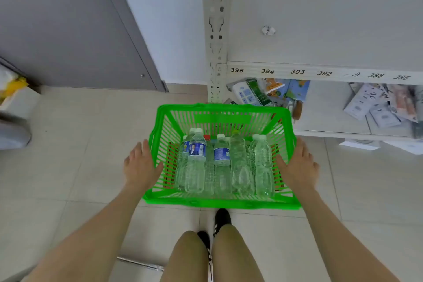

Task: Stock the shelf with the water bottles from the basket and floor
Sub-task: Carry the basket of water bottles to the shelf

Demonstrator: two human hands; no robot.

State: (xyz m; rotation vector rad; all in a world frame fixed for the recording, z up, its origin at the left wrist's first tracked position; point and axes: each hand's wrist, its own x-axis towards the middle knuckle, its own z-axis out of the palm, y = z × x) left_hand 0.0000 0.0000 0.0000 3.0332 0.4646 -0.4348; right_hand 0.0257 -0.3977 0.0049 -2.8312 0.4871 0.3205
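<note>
Knees and black shoes at the bottom edge, bare forearms reaching forward to a green basket sitting on the tiled floor. Basket's far rim sits just in front of the white shelf upright; open floor to the left of it and on the near side, shelf base close on the far right. Water bottles lie packed side by side in the basket, long axes running near-to-far, caps pointing away toward the shelf; mostly white caps, one red, one greenish, two with blue labels. Left hand open, fingers spread flat against the outside of the basket's left wall, thumb hooked over the rim to the inside. Right hand open likewise, palm on the outside of the right wall, thumb over the rim inside. Neither hand touches a bottle. Upper shelf board bare except a small crumpled white scrap; front edge carries number stickers 395 down to 386. Lower shelf level holds mixed packets and a power strip. Grey door at the left.
</note>
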